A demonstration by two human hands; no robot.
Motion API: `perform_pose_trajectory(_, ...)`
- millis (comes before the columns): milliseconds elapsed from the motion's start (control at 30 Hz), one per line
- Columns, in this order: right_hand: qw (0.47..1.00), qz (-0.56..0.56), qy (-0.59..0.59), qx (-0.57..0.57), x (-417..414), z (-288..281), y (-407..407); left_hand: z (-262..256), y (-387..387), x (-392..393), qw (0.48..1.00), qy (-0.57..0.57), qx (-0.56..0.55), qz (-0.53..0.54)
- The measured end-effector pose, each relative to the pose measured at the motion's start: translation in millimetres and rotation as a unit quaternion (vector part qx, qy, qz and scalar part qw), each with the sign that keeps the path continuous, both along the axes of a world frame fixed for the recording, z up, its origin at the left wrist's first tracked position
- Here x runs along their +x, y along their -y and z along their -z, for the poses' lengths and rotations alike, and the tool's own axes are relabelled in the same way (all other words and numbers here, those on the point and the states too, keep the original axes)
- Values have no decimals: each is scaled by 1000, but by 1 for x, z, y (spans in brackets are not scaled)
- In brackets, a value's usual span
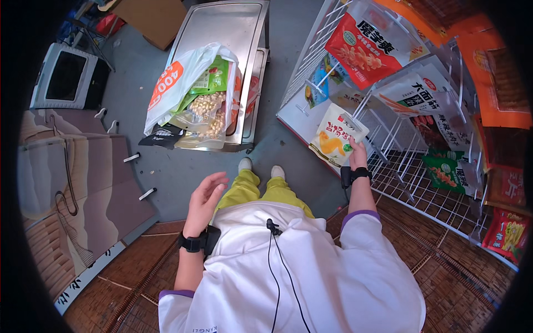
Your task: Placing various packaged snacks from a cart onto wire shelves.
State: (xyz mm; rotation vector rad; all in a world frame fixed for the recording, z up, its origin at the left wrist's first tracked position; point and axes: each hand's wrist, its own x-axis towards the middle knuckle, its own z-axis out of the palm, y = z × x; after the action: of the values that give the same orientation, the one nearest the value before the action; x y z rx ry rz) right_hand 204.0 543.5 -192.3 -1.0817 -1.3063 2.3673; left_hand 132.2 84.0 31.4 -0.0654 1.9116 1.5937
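Observation:
My right hand (358,154) grips the lower right edge of a cream snack packet (335,135) with yellow food pictured on it. The packet is at the end of a hook on a white wire display rack (399,166); whether it hangs from the hook cannot be told. My left hand (208,197) is held in front of my body, fingers loosely curled and apart, holding nothing. Ahead, a white plastic bag (183,79) lies open on a steel trolley (220,21), with a green packet (214,77), clear packets of nuts (208,104) and a black packet (160,136) in its mouth.
Other snack packets hang on the rack, among them a red and white one (362,50), a white one (420,93) and a green one (447,172). A cardboard box (152,21) stands behind the trolley. At left are a white-framed appliance (66,75) and a printed panel (104,166).

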Motion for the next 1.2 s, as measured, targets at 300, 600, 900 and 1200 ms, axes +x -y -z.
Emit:
perform_pose_trajectory(300, 1000, -17, 6, -14, 0, -1, -4, 1, -3, -1, 1000, -2, 4, 11)
perform_pose_trajectory(600, 999, 36, -9, -4, -3, 2, -3, -1, -2, -2, 1000, 5, -7, 9)
perform_pose_trajectory(900, 999, 53, -5, 4, -14, -5, -1, 0, 0, -1, 1000, 4, -5, 6)
perform_pose_trajectory(1200, 996, 82, -19, -9, -14, 12, -10, 3, 1, 0, 1000, 3, 3, 1)
